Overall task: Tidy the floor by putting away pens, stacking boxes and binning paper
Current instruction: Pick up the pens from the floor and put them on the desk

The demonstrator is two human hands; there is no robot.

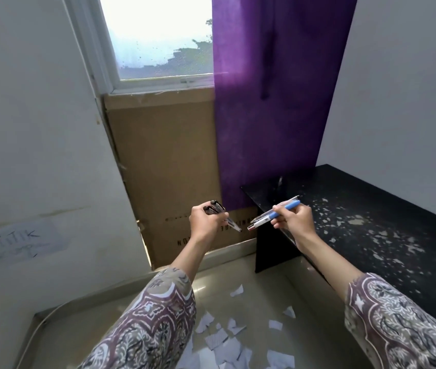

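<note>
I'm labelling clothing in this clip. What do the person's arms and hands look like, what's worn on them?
Both arms wear loose patterned sleeves, the left sleeve and right sleeve, in maroon, grey and white ornate print, ending mid-forearm. The left hand and right hand are bare: no gloves, rings or watch visible.

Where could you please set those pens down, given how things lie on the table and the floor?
The black table is barest at its near-left corner, beside the purple curtain; further right it is speckled with flakes. The floor is free in the strip between the cardboard and the table's leg. Nearer you, paper scraps crowd it. Both the left hand and right hand hold pens.
</note>
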